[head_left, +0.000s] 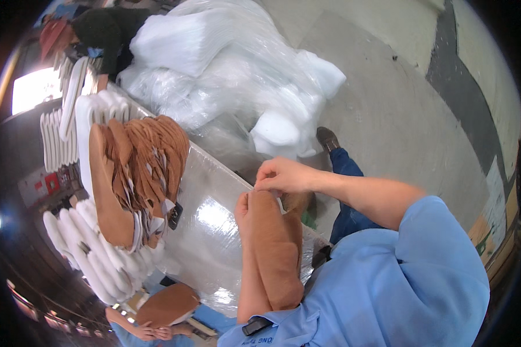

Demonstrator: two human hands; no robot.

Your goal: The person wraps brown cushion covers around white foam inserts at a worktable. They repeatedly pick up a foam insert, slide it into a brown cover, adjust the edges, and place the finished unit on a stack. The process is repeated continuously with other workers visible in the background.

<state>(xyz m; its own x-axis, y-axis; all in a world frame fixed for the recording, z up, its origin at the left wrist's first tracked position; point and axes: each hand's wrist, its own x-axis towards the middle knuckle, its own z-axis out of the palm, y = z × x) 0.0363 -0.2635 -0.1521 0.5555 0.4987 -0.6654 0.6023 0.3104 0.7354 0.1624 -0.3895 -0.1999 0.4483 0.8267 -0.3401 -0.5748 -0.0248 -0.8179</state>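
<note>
By the table (207,191), both hands (283,175) (close together) hold brown material (273,248).

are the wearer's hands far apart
No, the left hand and right hand are close together at the upper end of the brown piece.

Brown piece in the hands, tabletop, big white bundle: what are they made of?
Brown piece: matte, softly creased; probably felt or similar fabric.
Tabletop: glossy, rippled glare; metal or plastic film, unclear.
White bundle: likely layered foam in shiny, crinkled clear plastic.

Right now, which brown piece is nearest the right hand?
The brown piece along the left forearm, tip at the right hand; others are in the brown pile or a co-worker's hands.
</note>
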